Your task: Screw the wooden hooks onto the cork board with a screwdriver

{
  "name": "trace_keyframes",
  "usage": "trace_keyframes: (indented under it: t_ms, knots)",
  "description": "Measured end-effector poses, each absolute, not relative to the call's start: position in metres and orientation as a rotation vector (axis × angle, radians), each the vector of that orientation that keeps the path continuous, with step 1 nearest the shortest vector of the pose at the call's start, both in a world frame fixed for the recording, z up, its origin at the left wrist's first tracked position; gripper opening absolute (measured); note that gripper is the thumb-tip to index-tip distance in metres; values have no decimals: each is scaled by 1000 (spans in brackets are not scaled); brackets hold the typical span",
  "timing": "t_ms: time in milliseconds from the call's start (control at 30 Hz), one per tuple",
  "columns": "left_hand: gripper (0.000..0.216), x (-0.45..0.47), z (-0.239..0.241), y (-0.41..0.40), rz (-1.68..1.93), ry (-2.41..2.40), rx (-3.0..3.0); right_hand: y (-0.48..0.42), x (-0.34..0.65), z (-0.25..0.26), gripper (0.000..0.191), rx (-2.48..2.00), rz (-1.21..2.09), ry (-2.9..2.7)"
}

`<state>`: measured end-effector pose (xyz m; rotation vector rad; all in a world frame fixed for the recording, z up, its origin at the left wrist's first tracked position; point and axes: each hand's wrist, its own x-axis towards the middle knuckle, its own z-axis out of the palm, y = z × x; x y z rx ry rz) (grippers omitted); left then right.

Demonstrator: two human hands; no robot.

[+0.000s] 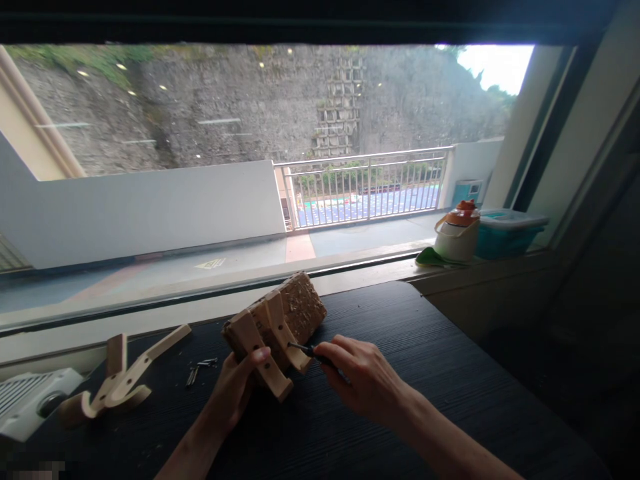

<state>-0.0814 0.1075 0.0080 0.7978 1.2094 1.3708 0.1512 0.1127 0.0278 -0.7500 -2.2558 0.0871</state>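
My left hand point(235, 390) grips a rough brown wooden board point(306, 303), tilted up off the dark table. Across the board lie two pale wooden hooks with curved ends: the left hook point(245, 330) is under my left thumb, and the right hook point(275, 312) sits beside it. Dark holes show in both hooks. My right hand point(363, 373) is closed around the dark handle of a screwdriver point(320, 357). Its thin shaft points left, and the tip meets the right hook near a hole. Whether a screw sits at the tip is too small to tell.
Several loose screws point(200, 371) lie on the black table point(450, 387) left of my left hand. More wooden hooks point(125, 377) are piled farther left, near a white slatted device point(35, 400). On the sill stand a bottle point(457, 233) and a teal box point(510, 235).
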Motion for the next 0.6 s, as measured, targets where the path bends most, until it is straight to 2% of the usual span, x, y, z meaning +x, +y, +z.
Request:
trace_keyframes:
  t_ms: [600]
  knots:
    - [56,-82,14,105,1391,1275,776,109,149,24,22,-1006,36,-2349]
